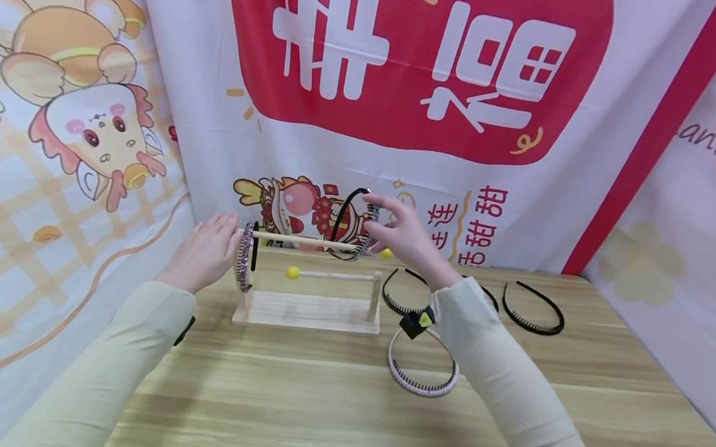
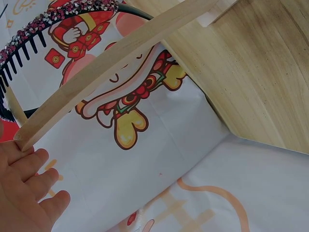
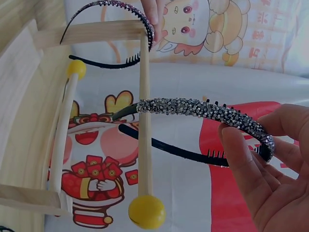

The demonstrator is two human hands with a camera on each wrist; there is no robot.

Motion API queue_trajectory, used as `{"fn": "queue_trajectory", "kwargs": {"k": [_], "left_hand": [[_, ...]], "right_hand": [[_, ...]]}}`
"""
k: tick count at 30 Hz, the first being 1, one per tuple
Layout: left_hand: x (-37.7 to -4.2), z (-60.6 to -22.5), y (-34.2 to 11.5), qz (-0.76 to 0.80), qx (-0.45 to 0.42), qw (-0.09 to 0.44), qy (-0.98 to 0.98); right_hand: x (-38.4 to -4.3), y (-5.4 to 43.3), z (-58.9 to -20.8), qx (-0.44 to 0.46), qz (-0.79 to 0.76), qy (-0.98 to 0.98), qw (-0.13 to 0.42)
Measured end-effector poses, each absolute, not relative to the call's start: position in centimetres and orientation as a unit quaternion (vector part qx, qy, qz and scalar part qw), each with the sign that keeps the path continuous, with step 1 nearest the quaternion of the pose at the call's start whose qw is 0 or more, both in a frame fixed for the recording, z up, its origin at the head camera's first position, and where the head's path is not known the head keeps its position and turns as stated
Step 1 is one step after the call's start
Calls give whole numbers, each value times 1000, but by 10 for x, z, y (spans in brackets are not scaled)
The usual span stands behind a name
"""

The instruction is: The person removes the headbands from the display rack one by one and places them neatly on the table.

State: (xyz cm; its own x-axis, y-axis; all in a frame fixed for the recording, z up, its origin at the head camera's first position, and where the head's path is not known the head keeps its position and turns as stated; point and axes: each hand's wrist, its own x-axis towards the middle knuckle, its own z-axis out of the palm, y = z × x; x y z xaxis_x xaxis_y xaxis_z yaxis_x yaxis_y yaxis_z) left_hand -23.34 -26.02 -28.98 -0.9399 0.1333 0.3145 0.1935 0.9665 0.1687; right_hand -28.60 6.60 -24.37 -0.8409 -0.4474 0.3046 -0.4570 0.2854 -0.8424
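Observation:
My right hand [image 1: 409, 237] pinches a silver glitter headband [image 3: 193, 107] with comb teeth between thumb and fingers. Its two arms straddle the upper rod [image 3: 145, 89] of a wooden rack [image 1: 308, 311], near the yellow ball [image 3: 147, 211] at that rod's end. Around the rod's other end hangs a pink-purple sequined headband [image 1: 245, 257], close to the tall left post [image 2: 96, 72]. My left hand [image 1: 206, 251] touches the top of this post with its fingers fairly straight; its thumb is hidden in the left wrist view.
A shorter right post carries a lower rod [image 1: 335, 275] tipped with a yellow ball [image 1: 293, 272]. Right of the rack lie a pale pink headband [image 1: 424, 391], black headbands [image 1: 533, 328] and another partly behind my right sleeve [image 1: 497, 372]. Printed cloth hangs behind and at the sides.

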Motion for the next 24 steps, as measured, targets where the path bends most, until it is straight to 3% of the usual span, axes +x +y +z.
{"fn": "queue_trajectory", "kwargs": {"k": [24], "left_hand": [[-231, -287, -259, -94, -82, 150, -981]], "right_hand": [[-283, 130, -246, 243, 546, -800, 46]]}}
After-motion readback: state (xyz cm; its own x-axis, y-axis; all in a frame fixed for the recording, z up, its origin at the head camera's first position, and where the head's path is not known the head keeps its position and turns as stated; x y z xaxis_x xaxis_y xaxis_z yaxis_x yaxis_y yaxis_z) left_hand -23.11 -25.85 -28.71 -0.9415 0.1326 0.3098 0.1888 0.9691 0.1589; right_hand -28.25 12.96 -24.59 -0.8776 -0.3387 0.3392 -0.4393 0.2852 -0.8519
